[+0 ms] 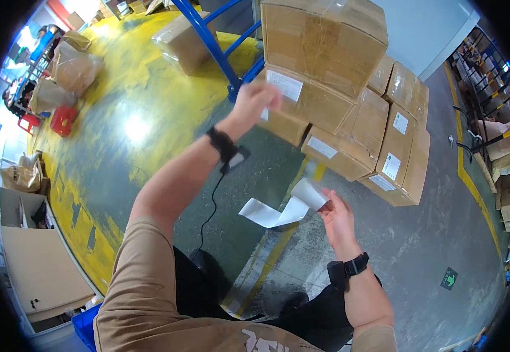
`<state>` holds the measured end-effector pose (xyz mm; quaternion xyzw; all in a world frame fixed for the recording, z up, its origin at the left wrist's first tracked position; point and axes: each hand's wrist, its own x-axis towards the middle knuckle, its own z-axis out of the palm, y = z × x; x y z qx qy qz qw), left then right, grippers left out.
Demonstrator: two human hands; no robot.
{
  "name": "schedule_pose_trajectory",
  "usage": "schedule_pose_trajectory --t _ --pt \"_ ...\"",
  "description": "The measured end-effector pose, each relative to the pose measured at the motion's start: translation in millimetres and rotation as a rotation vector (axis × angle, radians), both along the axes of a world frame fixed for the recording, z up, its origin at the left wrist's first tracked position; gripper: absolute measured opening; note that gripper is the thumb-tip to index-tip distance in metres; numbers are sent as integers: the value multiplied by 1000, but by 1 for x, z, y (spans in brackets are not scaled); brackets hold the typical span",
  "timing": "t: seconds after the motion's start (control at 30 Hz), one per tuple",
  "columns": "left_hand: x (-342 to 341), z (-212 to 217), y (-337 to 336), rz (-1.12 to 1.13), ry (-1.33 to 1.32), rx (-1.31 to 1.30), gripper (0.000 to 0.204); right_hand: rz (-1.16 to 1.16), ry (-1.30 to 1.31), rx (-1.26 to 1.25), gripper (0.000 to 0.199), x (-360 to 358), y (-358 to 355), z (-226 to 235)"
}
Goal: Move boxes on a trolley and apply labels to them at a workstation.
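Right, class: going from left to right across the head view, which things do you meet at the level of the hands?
Red stool → left hand → white paper strip → right hand → stacked cardboard boxes → yellow floor line.

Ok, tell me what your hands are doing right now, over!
Left hand up at the white label on a stacked cardboard box. Right hand pinching a curled white paper strip. Nothing between hands and boxes.
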<state>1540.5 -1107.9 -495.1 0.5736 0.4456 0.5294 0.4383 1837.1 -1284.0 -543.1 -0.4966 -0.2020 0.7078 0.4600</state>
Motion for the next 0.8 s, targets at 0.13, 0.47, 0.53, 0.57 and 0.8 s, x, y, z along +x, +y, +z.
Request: schedule_pose_trajectory --t 0.13,0.47,0.53,0.57,0.8 --pt "-13 32 19 -9 -376 -85 20 -21 3 10 33 0 -1 -1" --pt "52 -2 -3 -78 -229 -163 21 27 -19 44 33 -1 0 6" --pt "48 0 -4 -106 -144 -179 22 27 -37 23 33 0 -1 8" --pt "46 4 -4 -143 -137 -116 22 24 -34 24 33 1 -1 8" --pt "39 45 4 -204 -370 -274 25 75 -44 52 31 0 -4 10"
